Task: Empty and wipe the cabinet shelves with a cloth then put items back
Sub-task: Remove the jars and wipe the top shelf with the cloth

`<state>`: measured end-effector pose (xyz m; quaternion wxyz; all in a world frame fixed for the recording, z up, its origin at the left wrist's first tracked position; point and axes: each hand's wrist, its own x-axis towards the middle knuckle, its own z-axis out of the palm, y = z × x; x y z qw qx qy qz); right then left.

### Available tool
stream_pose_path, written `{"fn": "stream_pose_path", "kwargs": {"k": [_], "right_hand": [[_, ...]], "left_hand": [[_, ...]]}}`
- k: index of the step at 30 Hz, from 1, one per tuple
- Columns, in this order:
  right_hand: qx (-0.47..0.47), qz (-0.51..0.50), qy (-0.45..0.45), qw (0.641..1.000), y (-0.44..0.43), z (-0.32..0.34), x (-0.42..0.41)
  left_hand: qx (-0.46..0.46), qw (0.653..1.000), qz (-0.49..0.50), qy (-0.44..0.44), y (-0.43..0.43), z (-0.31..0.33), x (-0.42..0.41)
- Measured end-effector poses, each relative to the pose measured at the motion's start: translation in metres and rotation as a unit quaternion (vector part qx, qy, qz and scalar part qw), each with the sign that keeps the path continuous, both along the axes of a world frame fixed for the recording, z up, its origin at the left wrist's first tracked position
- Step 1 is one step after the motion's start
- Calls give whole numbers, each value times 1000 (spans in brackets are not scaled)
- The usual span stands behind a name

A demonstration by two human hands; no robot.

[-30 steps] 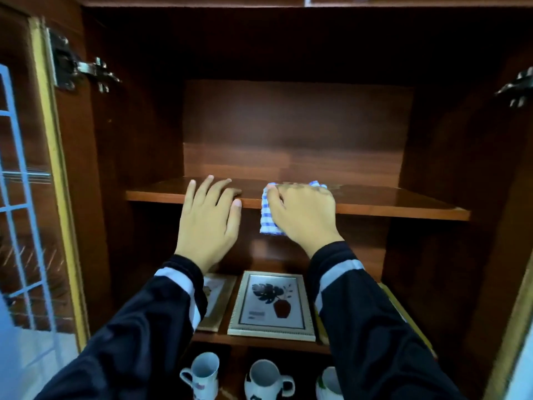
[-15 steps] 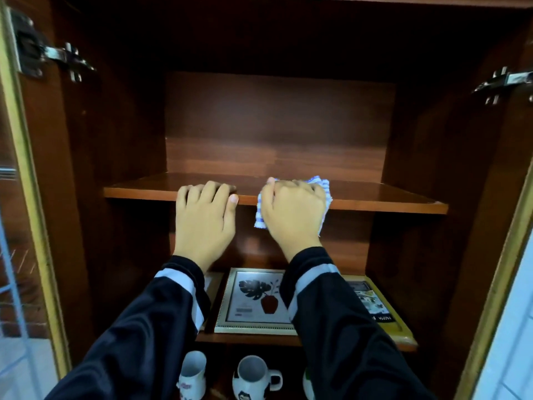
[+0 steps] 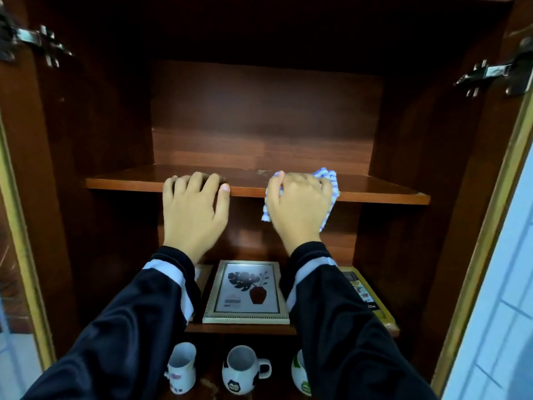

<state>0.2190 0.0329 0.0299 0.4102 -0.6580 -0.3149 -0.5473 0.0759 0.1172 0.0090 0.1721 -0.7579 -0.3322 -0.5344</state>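
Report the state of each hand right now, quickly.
Left hand: open, fingers resting on the brown wooden shelf, holding nothing.
Right hand: closed on the blue-and-white striped cloth at the shelf's front edge.

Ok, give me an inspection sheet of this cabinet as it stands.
Surface: top shelf, glossy brown wood.
Job's things: blue-striped cloth bunched at the shelf's front edge, one corner hanging below it.
Clutter: framed pictures lying flat on the shelf below; mugs on the level under that.
Hands: left hand rests on the shelf's front edge; right hand grips the cloth.
Cables: nothing seen.
Surroundings: metal hinges on both side walls; pale tiles at far right.
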Motion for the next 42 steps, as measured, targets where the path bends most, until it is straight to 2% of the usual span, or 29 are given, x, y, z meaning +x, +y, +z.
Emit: {"fn": "stream_pose_path", "kwargs": {"k": [3, 6, 11, 15, 20, 23, 27, 32, 38, 42], "right_hand": [[-54, 28, -51, 997, -5, -2, 8], [-72, 24, -83, 994, -19, 0, 25], [-36, -36, -16, 999, -47, 1, 61], [-8, -56, 37, 998, -43, 4, 45], [-83, -2, -5, 996, -34, 1, 40], [-92, -7, -57, 994, -45, 3, 56], [-54, -44, -21, 997, -69, 4, 84], [-10, -34, 41, 999, -69, 3, 77], [-69, -22, -20, 997, -78, -1, 90], [-60, -24, -29, 997, -90, 2, 104]], "left_hand": [[8, 1000, 26, 10, -5, 0, 9], [44, 999, 1, 28, -14, 2, 22], [56, 998, -36, -11, -15, -2, 30], [59, 997, -28, -30, -15, -4, 35], [72, 997, -17, -34, -13, -6, 38], [74, 997, -19, -30, -13, -6, 37], [76, 996, -26, -35, -12, -6, 37], [78, 996, -23, -43, -12, -7, 39], [81, 995, -21, -50, -12, -8, 40], [82, 995, -20, -49, -12, -8, 40]]}}
